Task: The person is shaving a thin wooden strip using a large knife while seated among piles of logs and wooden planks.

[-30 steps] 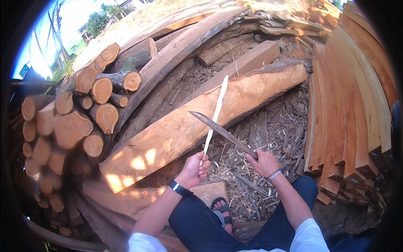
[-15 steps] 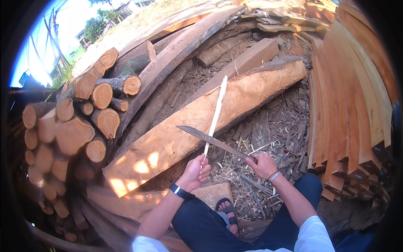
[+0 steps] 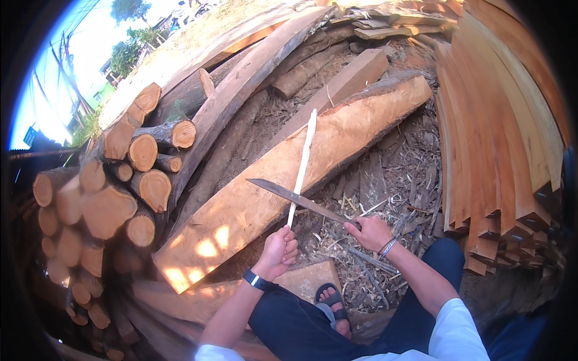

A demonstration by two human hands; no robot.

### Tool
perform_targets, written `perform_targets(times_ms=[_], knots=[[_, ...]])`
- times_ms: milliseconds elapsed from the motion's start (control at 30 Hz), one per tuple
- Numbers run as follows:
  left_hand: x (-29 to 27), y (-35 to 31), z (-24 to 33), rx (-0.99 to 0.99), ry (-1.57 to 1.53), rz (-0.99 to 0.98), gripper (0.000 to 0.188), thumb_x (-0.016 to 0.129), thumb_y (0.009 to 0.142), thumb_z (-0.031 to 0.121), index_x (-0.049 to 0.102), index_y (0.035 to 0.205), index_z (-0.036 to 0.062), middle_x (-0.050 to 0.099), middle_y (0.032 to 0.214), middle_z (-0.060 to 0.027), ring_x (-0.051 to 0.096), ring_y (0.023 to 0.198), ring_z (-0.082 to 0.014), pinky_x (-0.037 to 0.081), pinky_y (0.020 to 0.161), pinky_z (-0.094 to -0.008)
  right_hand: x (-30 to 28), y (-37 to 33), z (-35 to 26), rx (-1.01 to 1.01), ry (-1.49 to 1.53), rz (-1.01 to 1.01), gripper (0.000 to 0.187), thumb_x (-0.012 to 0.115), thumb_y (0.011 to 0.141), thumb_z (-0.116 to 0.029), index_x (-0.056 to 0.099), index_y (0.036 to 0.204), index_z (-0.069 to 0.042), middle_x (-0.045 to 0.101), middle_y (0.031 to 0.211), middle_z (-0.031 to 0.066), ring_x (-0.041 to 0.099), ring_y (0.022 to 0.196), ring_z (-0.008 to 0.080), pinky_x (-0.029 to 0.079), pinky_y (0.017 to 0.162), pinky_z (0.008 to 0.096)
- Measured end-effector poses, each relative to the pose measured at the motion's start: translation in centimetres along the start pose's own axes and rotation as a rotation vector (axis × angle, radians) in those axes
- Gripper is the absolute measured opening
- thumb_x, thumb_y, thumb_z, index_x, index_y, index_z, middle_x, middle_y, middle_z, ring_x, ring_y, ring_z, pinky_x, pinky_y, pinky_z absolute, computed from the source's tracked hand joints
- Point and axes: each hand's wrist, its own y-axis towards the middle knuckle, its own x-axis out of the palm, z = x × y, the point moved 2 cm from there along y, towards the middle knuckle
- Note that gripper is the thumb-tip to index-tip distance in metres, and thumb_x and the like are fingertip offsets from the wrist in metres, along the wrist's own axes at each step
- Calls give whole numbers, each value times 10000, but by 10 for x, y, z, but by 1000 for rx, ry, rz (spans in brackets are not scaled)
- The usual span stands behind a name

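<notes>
A pale, peeled wooden stick [image 3: 305, 150] slants upward and away from my left hand [image 3: 278, 253], whose fingers are wrapped round its lower end. My right hand [image 3: 368, 233] grips a machete [image 3: 295, 197] by its handle, which the fingers hide. The long dark blade points left and crosses over the stick a little above my left hand. Behind the two lies a broad sawn log slab [image 3: 241, 222], with the stick's upper part above its orange face. Whether the stick rests on the slab I cannot tell.
Cut logs [image 3: 144, 153] are stacked at the left. Long sawn boards [image 3: 481, 132] are piled at the right. Pale shavings and bark [image 3: 355, 253] litter the ground. My sandalled foot [image 3: 334, 307] stands close below my hands, beside a short timber piece [image 3: 310, 280].
The view has shifted slightly. The blade still crosses the stick, a touch nearer my left hand. Both hands keep their hold.
</notes>
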Motion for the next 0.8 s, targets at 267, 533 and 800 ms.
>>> perform_targets(times_ms=[267, 533, 800], knots=[[0, 3, 2, -19, -84, -63, 384, 344, 1037, 346, 363, 697, 168, 247, 476, 35, 199, 357, -96, 180, 348, -260, 0, 6, 1, 0, -52, 89, 651, 478, 874, -662, 663, 769, -46, 636, 633, 194, 658, 646, 379, 515, 630, 490], [4, -10, 5, -41, -86, -73, 414, 350, 1036, 353, 357, 663, 174, 239, 463, 40, 199, 341, -93, 181, 336, -256, 3, 21, 23, 105, 1, 181, 657, 449, 881, -679, 664, 783, -66, 622, 621, 209, 656, 646, 383, 515, 626, 492], [0, -12, 6, -69, -46, -63, 417, 341, 1034, 352, 360, 656, 178, 241, 451, 42, 198, 335, -96, 178, 338, -258, 0, 16, 15, -37, -24, 76, 692, 431, 881, -696, 675, 793, -55, 627, 633, 197, 658, 664, 375, 522, 641, 483]])
